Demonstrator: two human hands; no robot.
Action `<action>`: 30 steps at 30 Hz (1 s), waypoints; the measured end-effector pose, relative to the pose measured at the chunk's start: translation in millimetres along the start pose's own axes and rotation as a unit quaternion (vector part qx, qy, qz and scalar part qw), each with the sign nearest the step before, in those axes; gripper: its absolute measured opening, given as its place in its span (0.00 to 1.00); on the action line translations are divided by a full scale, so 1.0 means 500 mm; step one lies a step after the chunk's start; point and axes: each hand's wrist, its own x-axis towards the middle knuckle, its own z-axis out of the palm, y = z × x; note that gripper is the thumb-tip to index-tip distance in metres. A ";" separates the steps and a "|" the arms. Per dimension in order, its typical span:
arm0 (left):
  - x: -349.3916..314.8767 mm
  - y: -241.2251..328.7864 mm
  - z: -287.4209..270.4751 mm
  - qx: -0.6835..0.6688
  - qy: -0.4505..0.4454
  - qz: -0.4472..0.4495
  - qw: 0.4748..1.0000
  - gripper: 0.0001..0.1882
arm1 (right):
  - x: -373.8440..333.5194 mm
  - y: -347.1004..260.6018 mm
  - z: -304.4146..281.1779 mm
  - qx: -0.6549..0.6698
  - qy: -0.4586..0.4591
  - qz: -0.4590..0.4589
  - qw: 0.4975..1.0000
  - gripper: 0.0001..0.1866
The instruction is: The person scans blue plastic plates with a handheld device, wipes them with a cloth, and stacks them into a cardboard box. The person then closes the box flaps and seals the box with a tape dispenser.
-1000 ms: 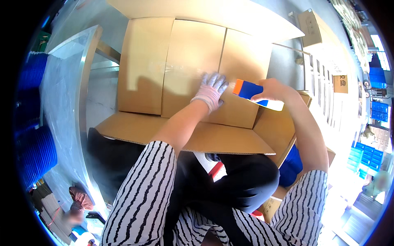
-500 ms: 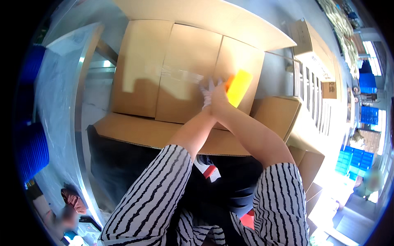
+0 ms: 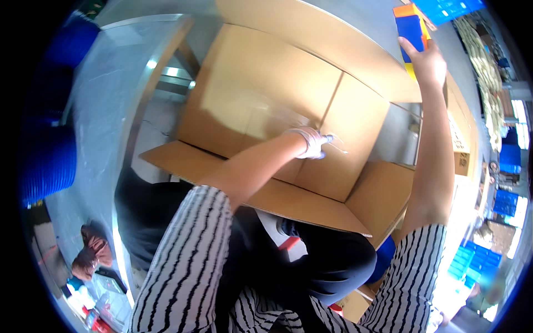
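A large open cardboard carton (image 3: 277,61) lies in front of me, with a shiny strip of clear tape (image 3: 272,114) across its inner panels. My left hand (image 3: 311,142), in a pale thin glove, is over the right part of those panels. Its fingers are pressed together near a thin clear wisp; what they hold, if anything, is too small to make out. Up at the far right, my bare right hand (image 3: 430,64) grips a blue, orange and yellow box-shaped block (image 3: 410,34), held above the carton's far flap.
A metal-edged table (image 3: 114,94) stands to the left, with blue ribbed stacks (image 3: 50,161) beyond it. A brown cloth bundle (image 3: 90,252) is at lower left. More cartons (image 3: 461,122) stand at right, and blue crates (image 3: 469,261) are farther off. A near flap (image 3: 300,208) crosses my knees.
My right hand has lifted the colored block from inside the carton to the far right. My left hand has shifted right and down, its fingers now drawn together. The view has turned.
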 end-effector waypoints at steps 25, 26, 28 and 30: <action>-0.429 -0.404 -0.019 0.173 0.597 -0.105 0.776 0.18 | -0.388 -0.011 0.242 0.061 -0.430 -0.080 0.897 0.27; -0.377 -0.435 -0.031 0.159 0.599 -0.121 0.775 0.19 | -0.364 -0.009 0.220 0.066 -0.450 -0.089 0.886 0.28; -0.278 -0.492 -0.052 0.216 0.559 -0.194 0.777 0.22 | -0.328 0.028 0.217 0.102 -0.452 -0.114 0.879 0.28; -0.199 -0.537 -0.041 0.227 0.551 -0.223 0.771 0.26 | -0.294 0.069 0.216 0.166 -0.422 -0.147 0.879 0.28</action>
